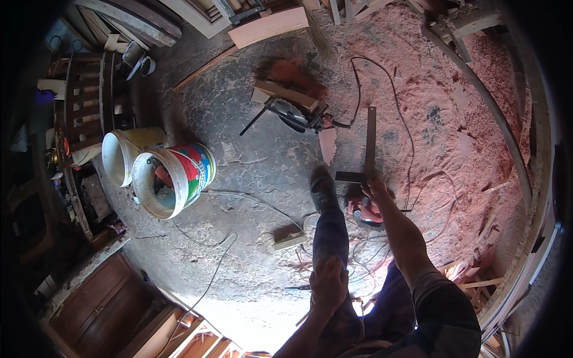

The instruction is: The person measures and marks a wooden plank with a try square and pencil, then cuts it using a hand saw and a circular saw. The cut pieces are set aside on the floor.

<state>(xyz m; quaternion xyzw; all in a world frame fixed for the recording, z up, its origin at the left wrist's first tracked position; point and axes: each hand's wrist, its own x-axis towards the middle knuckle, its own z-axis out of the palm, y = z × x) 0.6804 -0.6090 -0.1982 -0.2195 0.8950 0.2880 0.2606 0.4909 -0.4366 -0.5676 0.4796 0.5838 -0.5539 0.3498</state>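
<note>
My right hand [377,194] grips a try square [370,143] near its corner. The long dark blade points away from me, and the short black stock [351,176] reaches left toward my shoe [323,188]. My left hand [329,280] lies flat on my left thigh, near the knee, holding nothing. Just below the square, partly hidden by my right hand and forearm, a red power tool [365,212] sits on the floor; its exact kind is hard to make out. Farther ahead stands a circular saw [288,113] with its cord, beside a wooden block [287,94].
Two buckets [203,164] stand at the left, the nearer one with something red inside. Cords [412,143] loop over the floor. Reddish sawdust [441,197] covers the right side. A small wood offcut [289,241] lies near my left leg. Boards [268,27] are stacked at the far edge.
</note>
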